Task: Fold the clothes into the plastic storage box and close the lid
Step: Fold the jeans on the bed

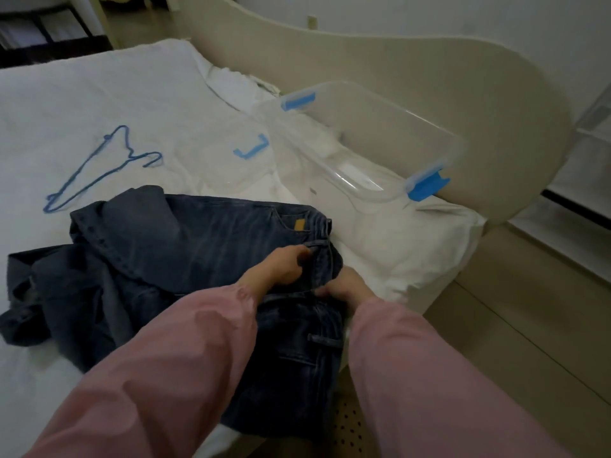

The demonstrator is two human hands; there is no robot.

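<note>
Dark blue jeans (198, 252) lie crumpled on the white bed, waistband toward the right edge. My left hand (281, 267) grips the waistband near a belt loop. Just to its right, my right hand (347, 287) holds the waistband edge, its fingers partly tucked under the denim. Both arms wear pink sleeves. A clear plastic storage box (373, 150) with blue latches stands open and looks empty beyond the jeans, against the footboard. Its clear lid (231, 153), with a blue clip, lies flat on the bed to the box's left.
A blue wire hanger (99, 166) rests on the white sheet (66, 104) at the left. A cream curved footboard (429, 77) rises behind the box. The bed's edge runs along the right, with pale wooden floor (512, 325) beyond.
</note>
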